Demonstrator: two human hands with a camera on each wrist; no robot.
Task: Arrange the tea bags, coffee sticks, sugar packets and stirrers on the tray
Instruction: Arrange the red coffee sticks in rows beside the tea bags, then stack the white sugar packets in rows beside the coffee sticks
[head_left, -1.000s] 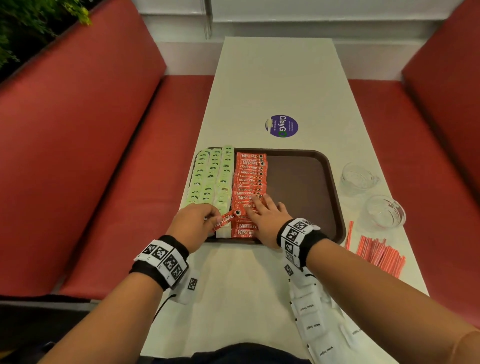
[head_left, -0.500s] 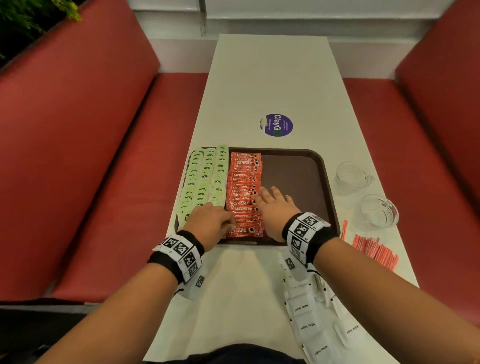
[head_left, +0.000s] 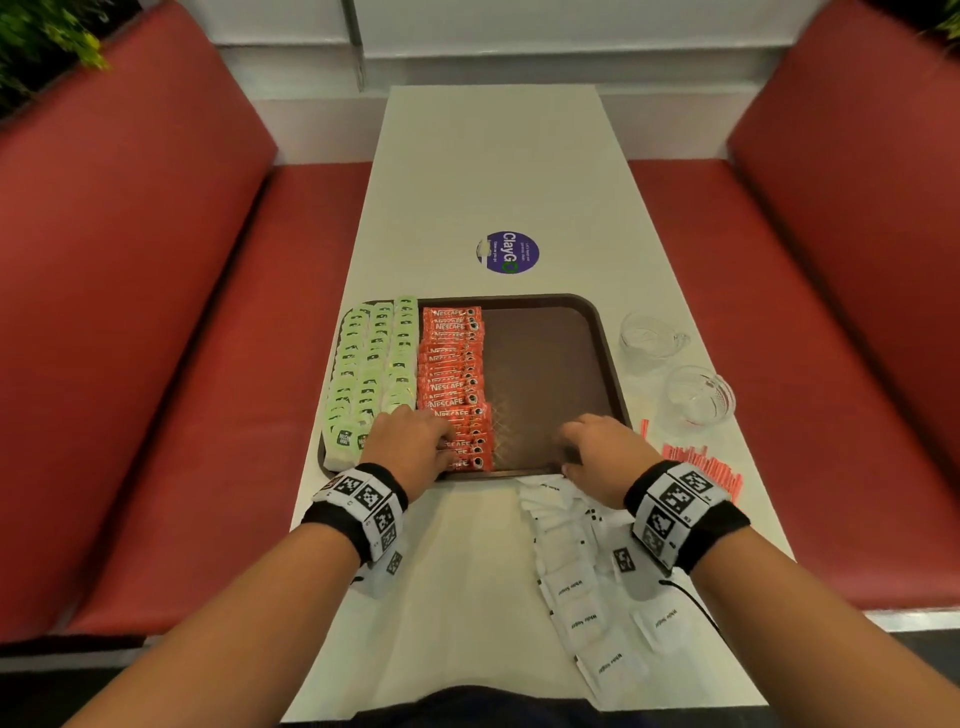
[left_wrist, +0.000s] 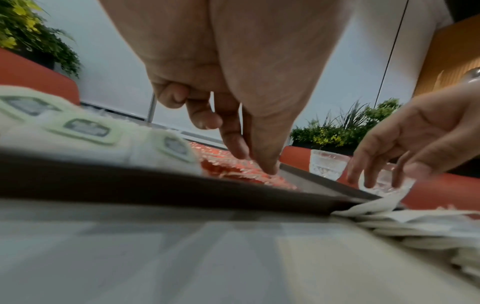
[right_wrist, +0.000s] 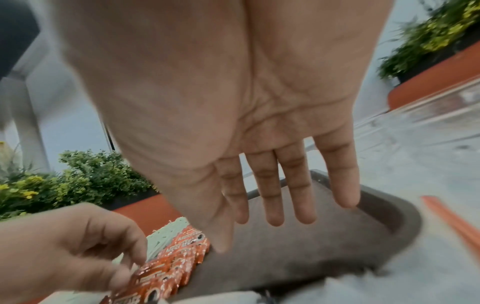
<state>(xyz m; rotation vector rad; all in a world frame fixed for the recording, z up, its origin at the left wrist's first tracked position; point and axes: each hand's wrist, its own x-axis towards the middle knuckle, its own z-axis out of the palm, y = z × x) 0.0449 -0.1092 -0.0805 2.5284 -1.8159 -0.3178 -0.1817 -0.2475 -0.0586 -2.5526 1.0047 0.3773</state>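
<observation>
Your left hand (head_left: 410, 441) presses loosely curled fingertips onto the near coffee sticks (head_left: 452, 384) in the tray (head_left: 605, 332), gripping nothing. Your right hand (head_left: 597, 452) hovers released over the tray's bare half. Tea bags (head_left: 369, 374) fill its left side (sugar packets (head_left: 576, 587) and stirrers (head_left: 701, 467) lie outside, near its right corner).

Even indoor light; blurred, edge-warped wrist views.

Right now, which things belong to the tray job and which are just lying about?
Job: tray, tea bags, coffee sticks, both on the tray; sugar packets and stirrers, on the table; left hand touching the sticks; right hand, open.

Lying about: two glass cups, sticker.
</observation>
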